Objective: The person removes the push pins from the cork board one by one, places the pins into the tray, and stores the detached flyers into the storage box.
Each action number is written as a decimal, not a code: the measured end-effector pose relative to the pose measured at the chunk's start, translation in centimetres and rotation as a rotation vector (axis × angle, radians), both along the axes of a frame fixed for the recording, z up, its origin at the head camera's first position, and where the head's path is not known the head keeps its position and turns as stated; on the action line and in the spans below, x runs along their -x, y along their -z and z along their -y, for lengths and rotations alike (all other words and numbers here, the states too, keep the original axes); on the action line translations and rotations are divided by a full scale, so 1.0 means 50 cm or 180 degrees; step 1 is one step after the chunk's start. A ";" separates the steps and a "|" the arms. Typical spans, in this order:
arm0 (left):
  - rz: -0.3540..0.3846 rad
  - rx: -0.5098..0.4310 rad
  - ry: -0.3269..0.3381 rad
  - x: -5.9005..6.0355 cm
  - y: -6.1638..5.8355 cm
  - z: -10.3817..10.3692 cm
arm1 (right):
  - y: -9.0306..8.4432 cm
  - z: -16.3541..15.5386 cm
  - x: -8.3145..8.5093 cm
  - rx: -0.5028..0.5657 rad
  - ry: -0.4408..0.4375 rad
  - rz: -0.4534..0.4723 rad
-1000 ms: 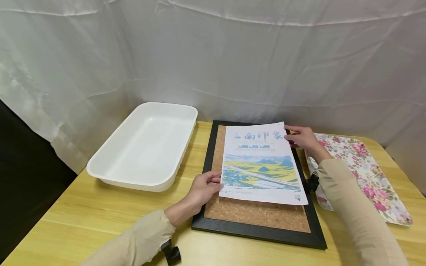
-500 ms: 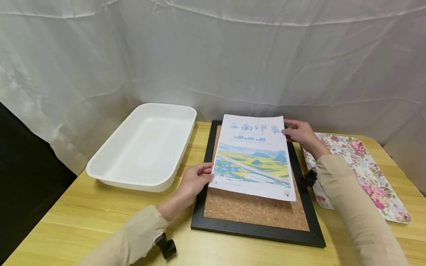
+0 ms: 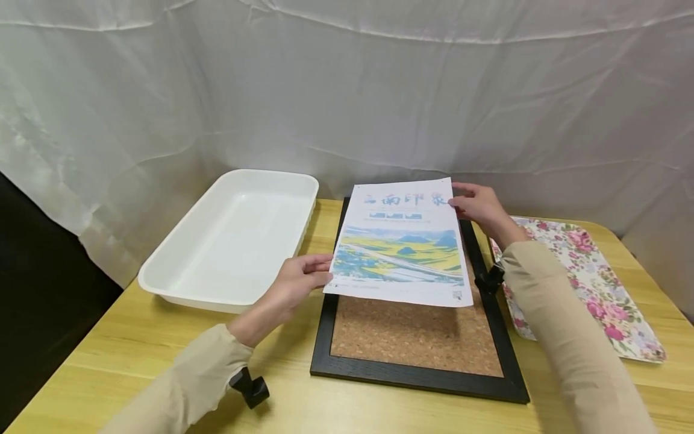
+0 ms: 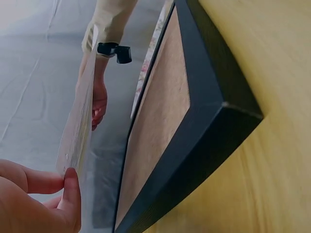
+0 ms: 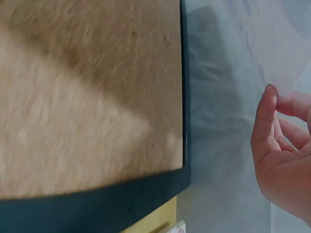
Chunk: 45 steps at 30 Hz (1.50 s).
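While the left hand (image 3: 293,286) pinches the near left corner of the poster (image 3: 398,244) between thumb and fingertips, the right hand (image 3: 477,208) grasps the far right corner the same way, and the sheet now hangs in the air between them! A second ago it lay flat on the cork board (image 3: 414,334), its lower edge resting on the cork; now it has lifted clear and drifted toward the left-hand fingers, with its shadow falling on the cork below. The left wrist view shows it edge-on, well apart from the black frame, thumb (image 4: 70,194) pressed against the paper's corner. So the poster is off the board and carried by both hands, which I take to mean the lift is done and a move is under way. Just beyond the left fingers sits the white tray (image 3: 179,280); behind the right wrist lies the flowered cloth (image 3: 596,283).
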<state>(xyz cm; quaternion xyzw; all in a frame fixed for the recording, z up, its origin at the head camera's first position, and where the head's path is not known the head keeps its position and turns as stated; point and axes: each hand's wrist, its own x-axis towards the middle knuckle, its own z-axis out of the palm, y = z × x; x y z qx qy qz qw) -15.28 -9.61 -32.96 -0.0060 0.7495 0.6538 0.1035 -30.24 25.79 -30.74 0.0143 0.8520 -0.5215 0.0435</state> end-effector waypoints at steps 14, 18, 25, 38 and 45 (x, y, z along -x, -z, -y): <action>-0.0059 0.0200 0.0118 0.018 -0.049 0.078 | -0.039 0.067 0.017 0.0253 0.0043 -0.0008; -0.0051 0.0209 0.0155 0.020 -0.055 0.107 | -0.044 0.090 0.023 0.0449 0.0011 -0.0008; -0.0057 0.0334 0.0119 0.014 -0.055 0.148 | -0.047 0.138 0.037 0.0587 -0.0026 0.0096; -0.0110 0.0401 -0.0001 0.016 -0.051 0.212 | -0.042 0.207 0.050 0.0757 0.0005 0.0139; -0.0122 0.0465 -0.0022 0.023 -0.044 0.238 | -0.036 0.233 0.049 0.0889 0.0034 0.0153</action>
